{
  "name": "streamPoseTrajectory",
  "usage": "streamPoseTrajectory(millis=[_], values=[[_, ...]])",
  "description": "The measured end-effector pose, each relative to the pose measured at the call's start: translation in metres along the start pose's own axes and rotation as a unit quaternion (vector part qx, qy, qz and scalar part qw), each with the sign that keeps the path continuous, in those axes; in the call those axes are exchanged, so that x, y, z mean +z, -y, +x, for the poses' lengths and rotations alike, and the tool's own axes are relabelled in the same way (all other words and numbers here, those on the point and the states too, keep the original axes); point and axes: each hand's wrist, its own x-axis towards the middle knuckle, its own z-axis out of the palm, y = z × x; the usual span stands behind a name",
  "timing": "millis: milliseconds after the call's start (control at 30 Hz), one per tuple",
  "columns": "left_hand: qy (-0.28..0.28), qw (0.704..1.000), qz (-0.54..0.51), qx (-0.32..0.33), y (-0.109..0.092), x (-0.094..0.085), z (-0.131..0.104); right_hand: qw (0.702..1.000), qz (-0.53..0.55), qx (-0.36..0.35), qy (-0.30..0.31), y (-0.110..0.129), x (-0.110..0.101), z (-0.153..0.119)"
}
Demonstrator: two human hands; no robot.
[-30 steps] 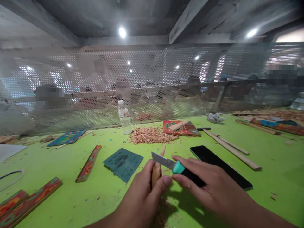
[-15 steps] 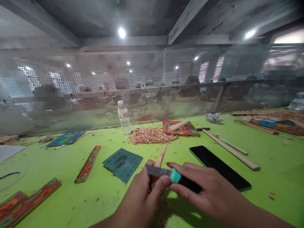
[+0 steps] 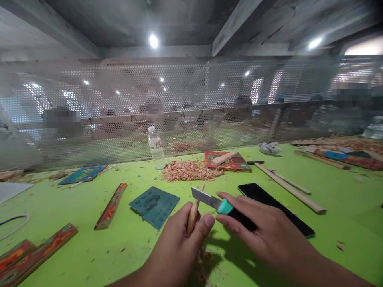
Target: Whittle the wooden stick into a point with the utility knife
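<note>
A slim, whittled wooden stick (image 3: 193, 215) is wrapped in the fingers of my left hand (image 3: 179, 235), its narrow end pointing away from me. In my right hand (image 3: 266, 227) is a utility knife (image 3: 223, 207) with a black and turquoise handle. Its flat blade lies across the upper part of the stick, pointing left; whether the edge touches the wood I cannot tell. Wood shavings (image 3: 205, 263) lie on the green table (image 3: 119, 255) beneath my hands. A black smartphone (image 3: 278, 211) rests just beyond my right hand.
Left of my hands lie green sandpaper (image 3: 154, 205) and painted wooden strips (image 3: 110, 207). A water bottle (image 3: 156, 149) stands by a shavings pile (image 3: 191, 171). Behind it is a painted board (image 3: 239, 162). A hammer (image 3: 290, 189) lies right, and a perforated metal screen (image 3: 185, 119) borders the back.
The knife has lifted away from my left thumb and shifted slightly up and right. My left hand has turned the stick, so more of its near end shows.
</note>
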Motion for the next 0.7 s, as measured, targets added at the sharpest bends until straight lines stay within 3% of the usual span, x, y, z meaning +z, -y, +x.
streamPoseTrajectory(millis=[133, 267, 533, 700], values=[[0.025, 0.996, -0.082, 0.017, 0.001, 0.001, -0.002, 0.998, 0.044, -0.005, 0.049, -0.002, 0.001, -0.002], [0.025, 0.995, -0.093, 0.025, 0.006, 0.002, -0.002, 0.991, 0.084, -0.032, 0.102, -0.002, 0.003, -0.003], [-0.003, 1.000, 0.005, 0.005, -0.001, 0.000, 0.000, 0.996, 0.029, -0.034, 0.071, 0.000, 0.007, -0.009], [-0.002, 1.000, -0.004, 0.011, -0.005, 0.000, 0.002, 0.998, 0.021, -0.026, 0.053, 0.004, 0.010, -0.011]])
